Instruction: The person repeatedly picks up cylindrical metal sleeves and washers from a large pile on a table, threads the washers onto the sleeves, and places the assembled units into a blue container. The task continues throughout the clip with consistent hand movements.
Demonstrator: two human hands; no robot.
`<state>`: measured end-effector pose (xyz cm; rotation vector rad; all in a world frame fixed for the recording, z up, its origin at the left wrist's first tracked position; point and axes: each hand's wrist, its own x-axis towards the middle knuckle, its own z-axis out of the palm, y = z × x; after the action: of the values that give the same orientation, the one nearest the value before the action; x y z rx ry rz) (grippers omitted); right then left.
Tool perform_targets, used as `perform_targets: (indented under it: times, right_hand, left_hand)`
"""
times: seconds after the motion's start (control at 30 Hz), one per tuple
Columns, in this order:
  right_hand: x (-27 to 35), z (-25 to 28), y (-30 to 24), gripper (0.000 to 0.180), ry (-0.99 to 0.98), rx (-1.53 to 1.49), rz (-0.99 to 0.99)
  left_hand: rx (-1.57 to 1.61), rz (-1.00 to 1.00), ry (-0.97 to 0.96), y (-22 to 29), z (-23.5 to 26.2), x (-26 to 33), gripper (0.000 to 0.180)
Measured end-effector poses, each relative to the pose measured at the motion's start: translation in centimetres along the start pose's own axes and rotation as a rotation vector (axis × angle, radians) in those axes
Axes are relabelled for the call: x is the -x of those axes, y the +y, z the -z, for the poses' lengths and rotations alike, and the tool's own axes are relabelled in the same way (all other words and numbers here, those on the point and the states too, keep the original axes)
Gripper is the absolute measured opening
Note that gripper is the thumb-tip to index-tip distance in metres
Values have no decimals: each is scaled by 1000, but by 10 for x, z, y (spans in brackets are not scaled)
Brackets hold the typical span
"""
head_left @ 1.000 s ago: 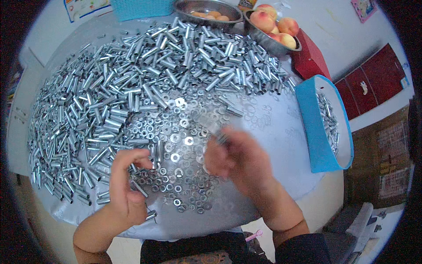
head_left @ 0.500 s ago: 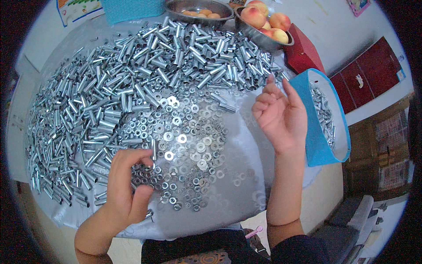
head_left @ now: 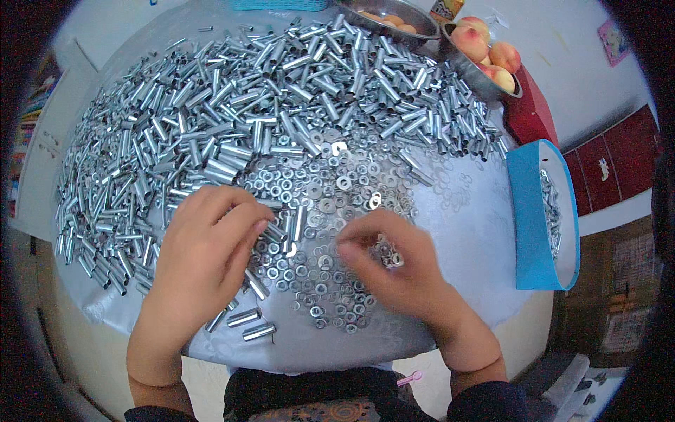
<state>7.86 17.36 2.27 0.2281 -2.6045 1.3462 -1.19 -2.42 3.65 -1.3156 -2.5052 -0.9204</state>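
Observation:
My left hand [head_left: 207,243] is closed, its thumb and fingertips together beside short metal tubes [head_left: 299,221] at the left edge of the washers. Whether one of those tubes is in its grasp I cannot make out. My right hand [head_left: 401,267] hovers over the washers and nuts [head_left: 320,274], thumb and index finger bent round to meet; anything between the tips is too small or blurred to name. A large heap of shiny metal tubes [head_left: 232,105] spreads across the table's far and left side. A few loose tubes [head_left: 244,318] lie near the front edge.
A blue bin [head_left: 531,218] with metal parts inside stands at the right. Far back are a metal bowl of eggs [head_left: 422,29], a bowl of peaches [head_left: 517,83], a red box [head_left: 529,116] and a turquoise basket [head_left: 278,4]. A pale cloth [head_left: 467,239] covers the table.
My right hand has come from beside the blue bin, where its fingers were raised, down to the washers. My left hand's fingers have closed together. The view has shifted left.

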Motion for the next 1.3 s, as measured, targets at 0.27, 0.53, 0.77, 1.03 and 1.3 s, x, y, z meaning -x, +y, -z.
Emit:
perform_targets:
  times: [0.27, 0.53, 0.77, 1.03, 1.3]
  right_hand:
    - [17, -50, -12, 23, -332, 124, 445]
    - [16, -62, -16, 29, -369, 198, 481]
    - [16, -65, -13, 27, -397, 256, 487]
    - [8, -54, -16, 26, -439, 182, 353]
    - [7, -33, -32, 25, -470, -206, -234]
  left_hand:
    - [-47, 55, -68, -1, 2, 0, 12]
    - [-181, 174, -104, -5, 15, 7, 14]
    - [-96, 272, -325, -5, 40, 12, 18]
    - [-204, 34, -408, -17, 32, 27, 18]
    - [-159, -83, -471, -15, 25, 22, 10]
